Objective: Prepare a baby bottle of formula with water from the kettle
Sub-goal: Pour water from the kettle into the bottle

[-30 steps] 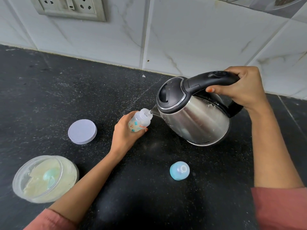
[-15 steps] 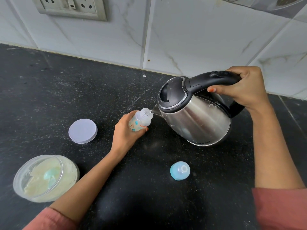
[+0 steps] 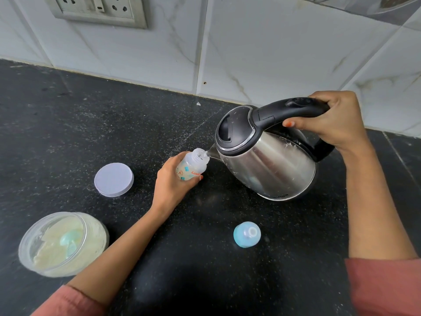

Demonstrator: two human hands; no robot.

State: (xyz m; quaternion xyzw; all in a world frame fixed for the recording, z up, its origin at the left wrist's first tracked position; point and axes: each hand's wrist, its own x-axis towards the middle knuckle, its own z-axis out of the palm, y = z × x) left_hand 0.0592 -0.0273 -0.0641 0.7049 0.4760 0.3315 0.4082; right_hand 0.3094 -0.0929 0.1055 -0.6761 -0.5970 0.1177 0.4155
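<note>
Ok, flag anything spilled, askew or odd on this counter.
No spill shows. The kettle and baby bottle are tilted only for the pour. The jar lid and blue teat cap lie loose on the counter, expected here.

Looked like home kitchen, one stretch of worktop. Showed black speckled stone countertop (image 3: 68, 133) running back to white marble-veined wall tiles (image 3: 273, 53). Had switch-and-socket plate (image 3: 98, 10) set into tiles above counter. Carried household gear at counter: stainless electric kettle (image 3: 268, 165), small printed baby bottle (image 3: 190, 167), blue teat cap (image 3: 247, 234), open clear tub of pale powder (image 3: 95, 236), round lid (image 3: 114, 180) lying apart from tub.
</note>
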